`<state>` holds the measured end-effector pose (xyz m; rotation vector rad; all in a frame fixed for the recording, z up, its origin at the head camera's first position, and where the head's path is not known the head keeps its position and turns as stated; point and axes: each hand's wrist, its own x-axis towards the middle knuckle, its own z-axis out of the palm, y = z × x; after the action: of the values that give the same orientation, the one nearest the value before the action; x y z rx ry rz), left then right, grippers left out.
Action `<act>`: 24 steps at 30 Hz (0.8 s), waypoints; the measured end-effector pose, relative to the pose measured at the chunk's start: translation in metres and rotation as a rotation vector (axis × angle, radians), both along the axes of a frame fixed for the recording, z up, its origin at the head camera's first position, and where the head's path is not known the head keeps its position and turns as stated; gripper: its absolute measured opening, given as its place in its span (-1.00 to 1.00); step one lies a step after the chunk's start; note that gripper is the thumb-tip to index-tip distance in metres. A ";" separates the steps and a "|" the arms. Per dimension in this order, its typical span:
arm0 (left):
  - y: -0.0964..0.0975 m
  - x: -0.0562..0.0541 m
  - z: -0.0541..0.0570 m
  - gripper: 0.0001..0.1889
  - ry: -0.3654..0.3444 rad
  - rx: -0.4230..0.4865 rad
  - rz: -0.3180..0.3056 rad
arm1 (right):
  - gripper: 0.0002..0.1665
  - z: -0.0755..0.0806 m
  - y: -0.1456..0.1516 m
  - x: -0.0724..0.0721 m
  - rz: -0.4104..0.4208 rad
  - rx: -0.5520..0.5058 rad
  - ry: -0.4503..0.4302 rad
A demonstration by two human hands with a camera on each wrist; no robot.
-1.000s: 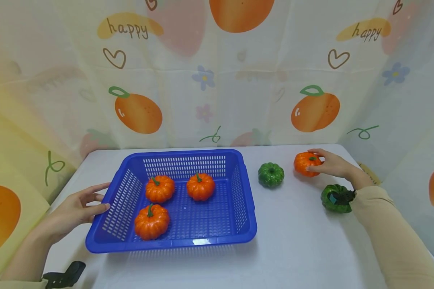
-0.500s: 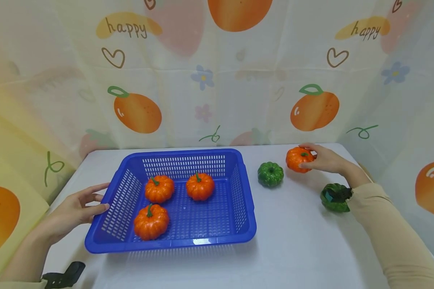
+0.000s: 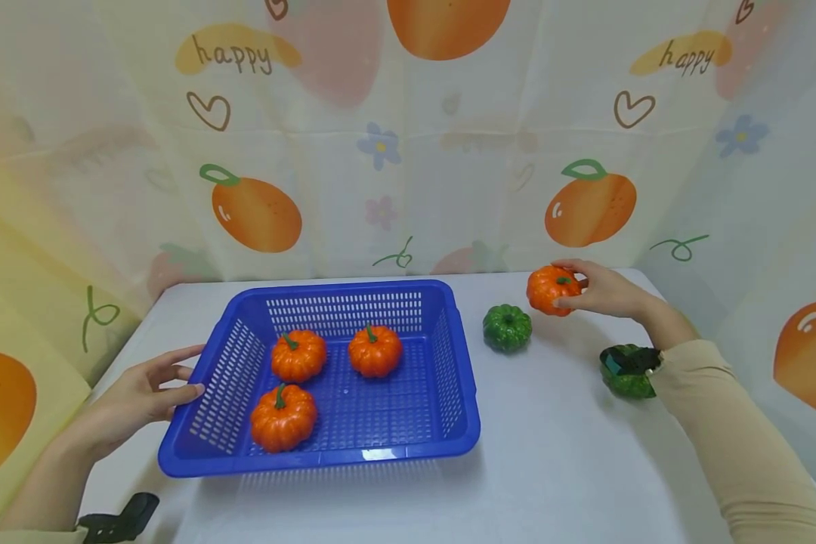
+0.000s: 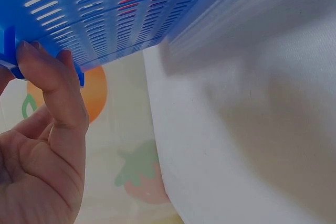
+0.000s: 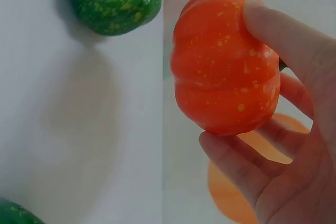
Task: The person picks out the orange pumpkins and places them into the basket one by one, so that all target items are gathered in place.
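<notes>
My right hand (image 3: 605,291) pinches an orange toy pumpkin (image 3: 551,289) with a green stem, thumb on one side and fingertips on the other. In the right wrist view, this pumpkin (image 5: 226,61) hangs raised beside the table. My left hand (image 3: 153,385) holds the left rim of a blue plastic basket (image 3: 319,459); in the left wrist view its curled fingers (image 4: 60,90) meet the rim from outside. Inside the basket lie three orange pumpkins, one at the back left (image 3: 299,356), one at the back middle (image 3: 375,351) and one at the front left (image 3: 283,419).
A green pumpkin (image 3: 507,329) stands on the white table (image 3: 544,453) just right of the basket. Another green pumpkin (image 3: 629,378) sits farther right, partly covered by the right wrist's dark strap. A printed curtain (image 3: 408,204) hangs behind the table.
The right hand has lifted the orange pumpkin and moved it left and up, toward the nearer green pumpkin. The left hand and basket stay in place.
</notes>
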<state>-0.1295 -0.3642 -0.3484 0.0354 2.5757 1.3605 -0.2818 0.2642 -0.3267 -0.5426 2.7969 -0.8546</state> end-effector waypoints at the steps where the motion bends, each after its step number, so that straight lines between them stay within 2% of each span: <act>1: 0.000 0.000 0.000 -0.24 -0.003 0.001 0.001 | -0.08 0.001 -0.001 0.000 0.006 0.001 0.007; 8: -0.001 0.000 -0.001 -0.24 -0.012 -0.008 0.007 | -0.10 0.007 -0.010 0.002 0.035 0.014 0.034; 24: -0.001 -0.001 -0.002 -0.25 -0.005 0.005 0.003 | -0.16 0.014 -0.026 0.006 0.115 -0.033 0.067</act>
<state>-0.1303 -0.3656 -0.3506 0.0293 2.5690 1.3658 -0.2759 0.2381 -0.3131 -0.7424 2.7836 -0.8764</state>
